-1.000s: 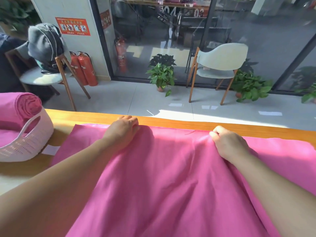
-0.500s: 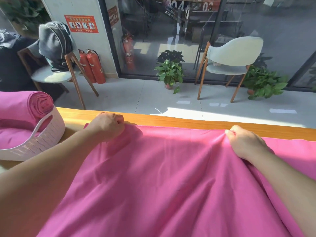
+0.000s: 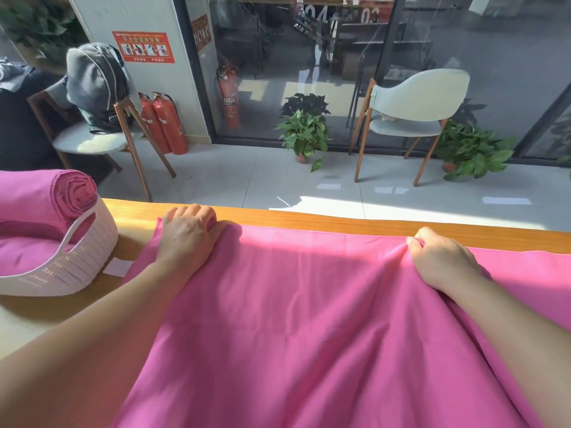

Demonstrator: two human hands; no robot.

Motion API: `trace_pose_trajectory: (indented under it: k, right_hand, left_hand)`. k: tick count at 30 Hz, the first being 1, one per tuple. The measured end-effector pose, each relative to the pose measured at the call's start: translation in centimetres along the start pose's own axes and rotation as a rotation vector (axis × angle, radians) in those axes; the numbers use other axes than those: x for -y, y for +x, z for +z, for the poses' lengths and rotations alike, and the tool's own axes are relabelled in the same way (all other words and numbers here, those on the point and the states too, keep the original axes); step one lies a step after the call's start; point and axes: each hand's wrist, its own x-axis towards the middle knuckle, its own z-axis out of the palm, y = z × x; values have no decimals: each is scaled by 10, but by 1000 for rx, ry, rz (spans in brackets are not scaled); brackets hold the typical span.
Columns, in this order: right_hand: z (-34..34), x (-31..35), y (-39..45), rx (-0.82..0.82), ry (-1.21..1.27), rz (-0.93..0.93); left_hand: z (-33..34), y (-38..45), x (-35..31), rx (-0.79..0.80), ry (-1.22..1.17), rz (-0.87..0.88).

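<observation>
A large pink cloth [image 3: 309,319] is spread over a wooden table [image 3: 340,225] in front of me. At the cloth's far left corner, my left hand [image 3: 188,233] grips the fabric with curled fingers. My right hand [image 3: 438,257] pinches the far edge of the cloth further right, and small creases run out from the pinch. Between the two hands the far edge lies nearly straight along the table's far side. Both forearms rest over the cloth.
A white woven basket [image 3: 77,261] stands at the left of the table and holds a rolled pink cloth [image 3: 52,196]. A small white label [image 3: 119,268] lies beside it. Beyond the table are two chairs, potted plants, fire extinguishers and a glass wall.
Both hands have drawn apart along the cloth's far edge, the left one reaching the left corner. The edge now lies flatter and straighter along the table.
</observation>
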Motion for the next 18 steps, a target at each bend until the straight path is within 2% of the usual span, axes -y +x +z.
trace_pose_trajectory:
  k: [5, 8, 10, 13, 18]
  right_hand:
    - [-1, 3, -2, 0, 8, -5]
    - [-1, 3, -2, -3, 6, -5]
    - [-1, 1, -3, -6, 6, -8]
    - [-1, 1, -2, -3, 13, -14]
    - [-1, 0, -3, -4, 1, -17]
  left_hand:
    - [-8, 1, -10, -67, 125, 25]
    - [-18, -5, -36, -97, 120, -28]
    - [-21, -12, -53, -47, 71, -112]
    - [-10, -23, -56, 117, 41, -221]
    - [4, -32, -47, 244, 7, -277]
